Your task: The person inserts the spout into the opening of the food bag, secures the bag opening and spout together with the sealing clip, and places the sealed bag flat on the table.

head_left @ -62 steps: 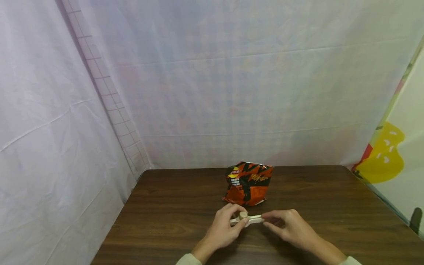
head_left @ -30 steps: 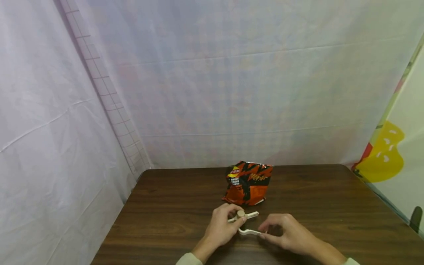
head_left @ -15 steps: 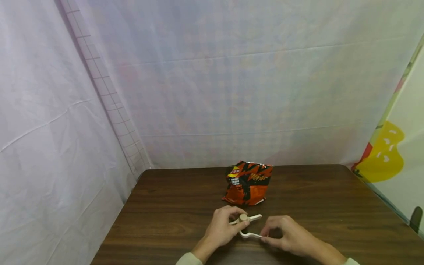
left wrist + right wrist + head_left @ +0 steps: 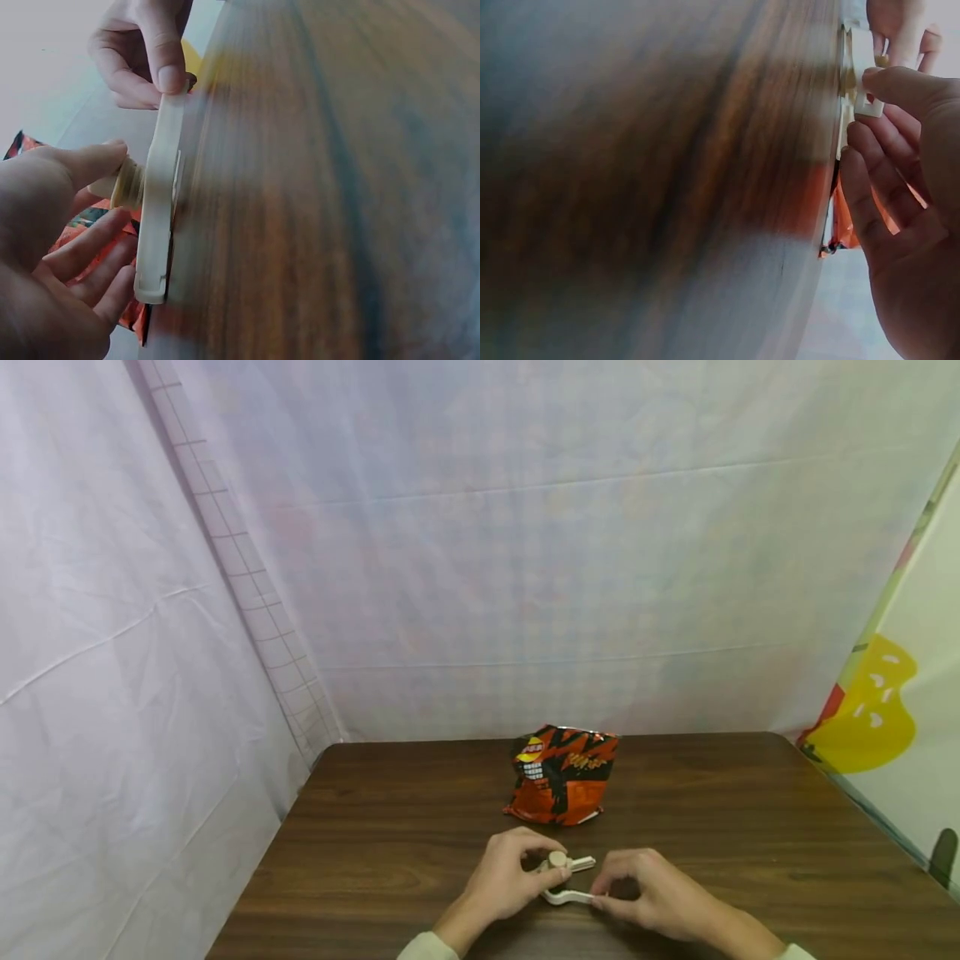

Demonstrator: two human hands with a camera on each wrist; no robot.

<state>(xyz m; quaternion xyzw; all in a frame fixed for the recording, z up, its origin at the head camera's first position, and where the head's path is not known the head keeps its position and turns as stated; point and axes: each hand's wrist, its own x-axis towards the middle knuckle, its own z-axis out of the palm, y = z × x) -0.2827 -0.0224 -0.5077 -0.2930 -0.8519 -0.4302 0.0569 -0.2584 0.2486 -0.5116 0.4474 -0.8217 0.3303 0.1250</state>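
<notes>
A cream bag clip [image 4: 576, 897] with a round cap [image 4: 557, 859] is just above the table, its two long arms spread apart at the right end. My left hand [image 4: 501, 878] pinches the clip by its cap. In the left wrist view, that ribbed cap [image 4: 127, 186] sits between thumb and fingers, and the lower fingers lie near the clip's hinged end. My right hand [image 4: 651, 893] pinches the tip of the nearer arm between thumb and fingers. The right wrist view shows the thumb on this white end [image 4: 868, 105]. Behind the hands stands an orange-and-black snack bag [image 4: 566, 781].
The dark wooden table [image 4: 390, 827] reaches back to a pale hanging cloth [image 4: 525, 568]. Another white cloth [image 4: 150, 735] hangs along the left side. At the right edge is a pale panel with a yellow shape [image 4: 870, 718].
The clip's arms were close together two seconds ago. My right hand has drawn the nearer arm toward me, spreading them. Lately the left hand has shifted slightly right with the cap.
</notes>
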